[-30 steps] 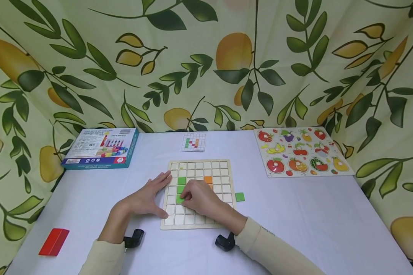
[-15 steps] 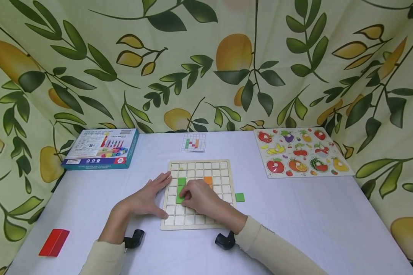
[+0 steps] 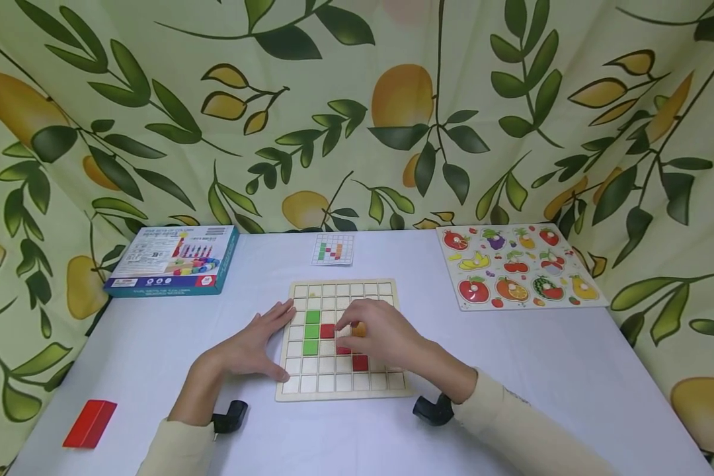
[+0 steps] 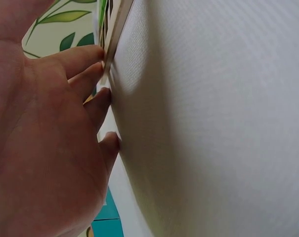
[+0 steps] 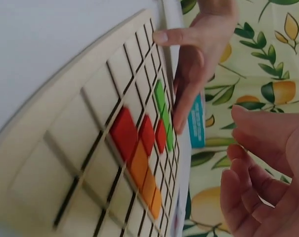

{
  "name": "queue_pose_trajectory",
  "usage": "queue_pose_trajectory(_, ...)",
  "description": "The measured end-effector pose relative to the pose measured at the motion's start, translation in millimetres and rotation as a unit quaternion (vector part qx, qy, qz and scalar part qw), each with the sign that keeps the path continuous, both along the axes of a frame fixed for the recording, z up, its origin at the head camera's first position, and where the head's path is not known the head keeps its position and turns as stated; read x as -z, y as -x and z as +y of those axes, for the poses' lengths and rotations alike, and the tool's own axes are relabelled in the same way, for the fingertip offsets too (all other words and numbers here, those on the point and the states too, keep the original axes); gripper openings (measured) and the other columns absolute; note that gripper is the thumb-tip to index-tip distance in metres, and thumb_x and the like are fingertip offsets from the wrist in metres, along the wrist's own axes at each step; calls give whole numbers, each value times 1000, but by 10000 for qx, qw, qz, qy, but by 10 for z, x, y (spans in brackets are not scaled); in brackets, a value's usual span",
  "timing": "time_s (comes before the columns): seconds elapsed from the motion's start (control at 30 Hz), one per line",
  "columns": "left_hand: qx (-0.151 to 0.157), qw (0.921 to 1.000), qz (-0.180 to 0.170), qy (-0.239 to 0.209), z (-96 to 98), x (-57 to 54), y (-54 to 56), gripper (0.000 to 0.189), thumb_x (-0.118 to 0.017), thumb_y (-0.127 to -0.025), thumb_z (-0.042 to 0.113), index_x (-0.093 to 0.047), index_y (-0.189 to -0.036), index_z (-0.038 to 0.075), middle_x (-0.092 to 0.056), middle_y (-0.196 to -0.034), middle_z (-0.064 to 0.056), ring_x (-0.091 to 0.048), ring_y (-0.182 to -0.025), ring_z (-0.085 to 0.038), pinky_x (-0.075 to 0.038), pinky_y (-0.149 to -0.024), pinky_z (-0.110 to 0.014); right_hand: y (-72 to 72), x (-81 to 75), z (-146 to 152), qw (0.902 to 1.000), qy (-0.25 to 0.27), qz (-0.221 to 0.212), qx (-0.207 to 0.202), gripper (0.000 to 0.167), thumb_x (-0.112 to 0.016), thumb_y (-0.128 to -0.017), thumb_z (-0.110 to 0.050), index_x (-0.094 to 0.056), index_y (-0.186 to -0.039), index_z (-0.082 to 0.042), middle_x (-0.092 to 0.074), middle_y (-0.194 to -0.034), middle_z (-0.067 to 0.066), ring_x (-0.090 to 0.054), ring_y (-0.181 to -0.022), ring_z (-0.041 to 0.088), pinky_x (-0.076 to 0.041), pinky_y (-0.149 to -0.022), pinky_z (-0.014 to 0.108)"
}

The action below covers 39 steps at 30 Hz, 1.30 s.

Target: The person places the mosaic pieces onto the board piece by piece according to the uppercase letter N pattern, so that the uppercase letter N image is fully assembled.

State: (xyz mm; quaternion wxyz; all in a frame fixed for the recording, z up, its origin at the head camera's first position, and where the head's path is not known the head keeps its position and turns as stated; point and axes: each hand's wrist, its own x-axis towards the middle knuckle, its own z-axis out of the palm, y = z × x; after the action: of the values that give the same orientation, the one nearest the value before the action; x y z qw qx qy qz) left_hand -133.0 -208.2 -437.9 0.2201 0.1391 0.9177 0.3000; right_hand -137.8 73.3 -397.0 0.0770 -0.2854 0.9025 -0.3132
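Note:
A wooden grid board lies in the middle of the table. Green square tiles form a column at its left. Red tiles step diagonally across it, and orange tiles stand beside them in the right wrist view. My left hand is spread along the board's left edge, its thumb and fingertips touching the rim. Over the board's right half is my right hand, hiding part of the orange and red tiles. Its thumb and loosely bent fingers have nothing between them.
Behind the board lies a small pattern card. At the back left is a flat toy box; a fruit puzzle board lies at the back right. A red block rests at the front left. A leaf-print curtain hangs behind the table.
My right hand has moved right from the green column, uncovering red tiles. The loose green tile seen right of the board is no longer visible there. The left hand has stayed in place.

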Motion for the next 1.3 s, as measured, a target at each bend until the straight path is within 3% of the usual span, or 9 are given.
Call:
queue_pose_trajectory(0.23,-9,10000,30,-94,8,-21,-18,123,-95,-60,36,-30,-161,7,-15,-174,-7,-7,-162,-36,-4,-130,-63,26,3,486,9997,-133,172,117,24,-84,-84,-26,-80,-106,-19,-73,-109,-6,-65,-105,15,-59,-83,30)
queue_pose_trajectory(0.63,-29,10000,-22,43,12,11,-14,122,-94,-62,37,-29,-161,8,-14,-175,-5,-7,-163,-35,-5,-131,-62,30,111,1213,9988,74,-39,478,41,-88,-80,-23,-74,-118,-17,-70,-123,-2,-63,-120,23,-62,-92,46)
queue_pose_trajectory(0.97,15,10000,-2,33,-1,14,-27,122,-94,-62,38,-29,-161,7,-14,-175,-6,-7,-163,-35,-5,-131,-62,-11,370,1299,9979,254,-366,471,44,-89,-77,-20,-73,-118,-18,-72,-122,-4,-65,-116,19,-59,-90,26)
queue_pose_trajectory(1.3,-22,10000,26,78,-3,2,1,122,-94,-62,37,-29,-161,8,-13,-175,-5,-6,-163,-34,-5,-131,-62,8,482,1264,9981,174,-463,365,37,-89,-78,-22,-75,-112,-24,-72,-119,-6,-63,-112,16,-55,-88,24)
